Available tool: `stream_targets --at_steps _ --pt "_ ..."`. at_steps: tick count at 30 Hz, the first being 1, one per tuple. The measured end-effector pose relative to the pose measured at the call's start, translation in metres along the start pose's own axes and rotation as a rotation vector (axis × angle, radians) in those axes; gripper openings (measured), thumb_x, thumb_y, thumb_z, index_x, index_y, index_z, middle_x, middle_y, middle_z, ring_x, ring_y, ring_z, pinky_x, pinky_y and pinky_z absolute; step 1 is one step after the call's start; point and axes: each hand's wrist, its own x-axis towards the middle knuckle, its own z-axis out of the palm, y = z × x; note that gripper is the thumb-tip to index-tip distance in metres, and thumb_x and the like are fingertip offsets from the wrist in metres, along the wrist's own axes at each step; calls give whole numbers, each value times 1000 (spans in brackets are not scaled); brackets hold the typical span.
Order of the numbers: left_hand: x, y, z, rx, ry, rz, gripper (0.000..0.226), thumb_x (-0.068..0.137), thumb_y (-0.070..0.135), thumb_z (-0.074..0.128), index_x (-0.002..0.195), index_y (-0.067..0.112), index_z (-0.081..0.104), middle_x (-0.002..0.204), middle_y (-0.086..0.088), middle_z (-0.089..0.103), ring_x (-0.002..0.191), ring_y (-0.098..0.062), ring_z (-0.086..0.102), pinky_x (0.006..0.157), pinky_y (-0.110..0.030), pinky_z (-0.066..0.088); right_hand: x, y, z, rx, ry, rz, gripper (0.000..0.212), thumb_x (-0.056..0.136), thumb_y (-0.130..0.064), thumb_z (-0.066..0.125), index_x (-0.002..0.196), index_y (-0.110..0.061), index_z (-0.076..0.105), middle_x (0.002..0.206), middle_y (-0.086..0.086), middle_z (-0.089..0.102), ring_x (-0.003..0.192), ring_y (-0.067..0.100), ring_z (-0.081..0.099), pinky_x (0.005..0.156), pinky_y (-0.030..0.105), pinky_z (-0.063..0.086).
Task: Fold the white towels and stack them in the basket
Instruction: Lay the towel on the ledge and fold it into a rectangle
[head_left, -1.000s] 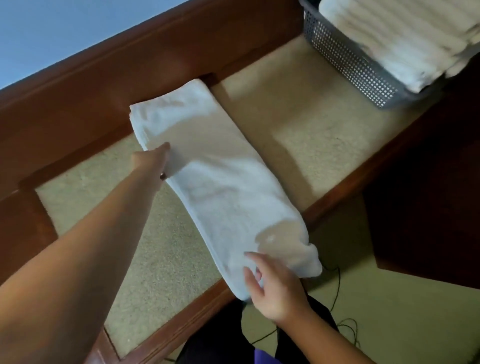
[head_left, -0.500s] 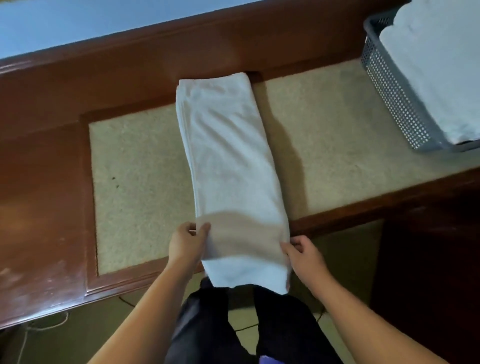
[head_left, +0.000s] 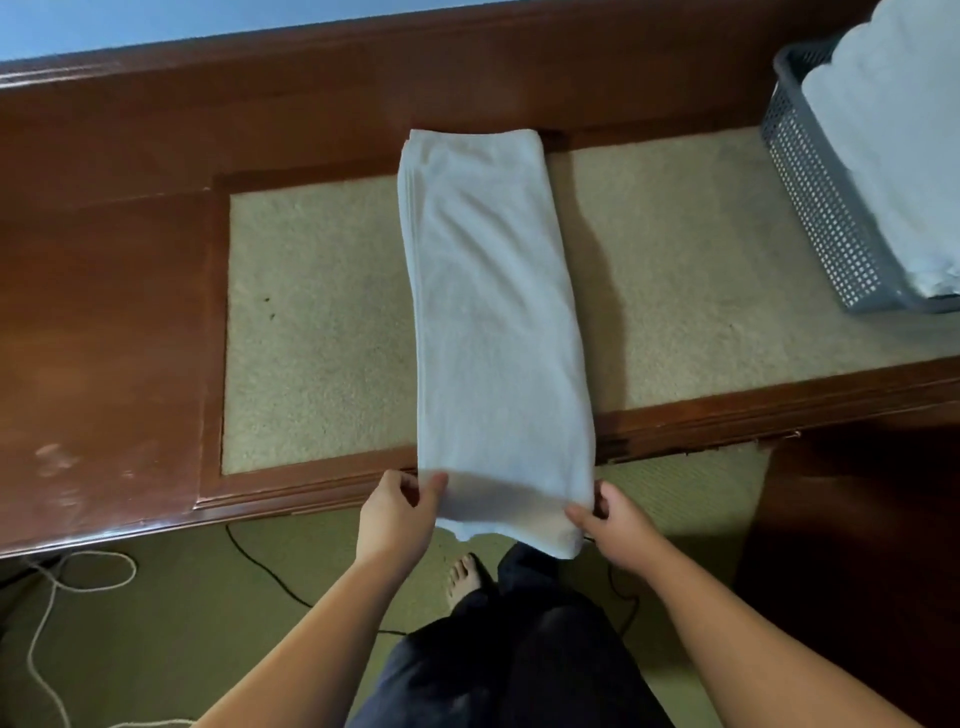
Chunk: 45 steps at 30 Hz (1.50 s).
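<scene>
White towel (head_left: 493, 322), folded long, across the worktop (head_left: 104, 322), near end overhanging its front edge.
I see left hand (head_left: 397, 514) and right hand (head_left: 621, 527) pinching that end's corners; basket (head_left: 815, 208) of towels at right edge.

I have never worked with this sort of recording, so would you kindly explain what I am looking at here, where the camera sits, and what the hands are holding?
There is no machine here: a person wears one wide-angle camera on the head, looking forward and down at their own bare hands. A long folded white towel lies across a wooden bench with a beige carpeted top, its near end hanging over the edge. The left hand pinches the near left corner and the right hand grips the near right corner. At the far right stands a grey perforated basket already holding folded white towels. Below are the person's dark trousers, a bare foot and cords on the floor.
</scene>
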Motion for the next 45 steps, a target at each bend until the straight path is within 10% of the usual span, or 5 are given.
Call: stream_targets --at_steps 13,17,25,34,45 --pt "-7 -31 15 -117 -315 -213 96 64 96 56 130 27 56 129 0 58 124 -29 52 107 -52 47 -46 3 18 611 -41 111 34 92 4 70 126 1 64 111 13 78 106 29 74 90 36 61" --pt "-26 -23 21 -554 -396 -273 95 72 68 84 142 19 43 124 5 64 108 -13 64 87 -35 48 -67 0 12 753 -66 84 50 90 7 70 133 -13 54 109 10 79 102 28 76 87 40 62" --pt "-57 -8 12 -824 -495 -313 34 92 30 77 121 14 69 106 -3 80 101 -25 74 83 -38 59 -94 -7 -3 264 131 -255 79 86 -4 79 131 -58 44 138 -14 52 118 6 58 69 15 57" --pt "-91 17 -57 -651 -241 77 63 90 26 81 139 44 45 118 1 72 97 -23 75 79 -45 64 -128 -51 -32 85 60 -499 28 97 -16 69 112 -39 75 125 -28 67 123 -7 57 105 25 47" --pt "-66 100 -124 -477 -444 394 67 81 9 88 139 27 59 123 -7 74 114 -23 71 98 -35 57 -106 -127 -103 -112 48 -679 65 88 -16 82 134 -51 52 134 -24 58 122 1 60 103 28 53"
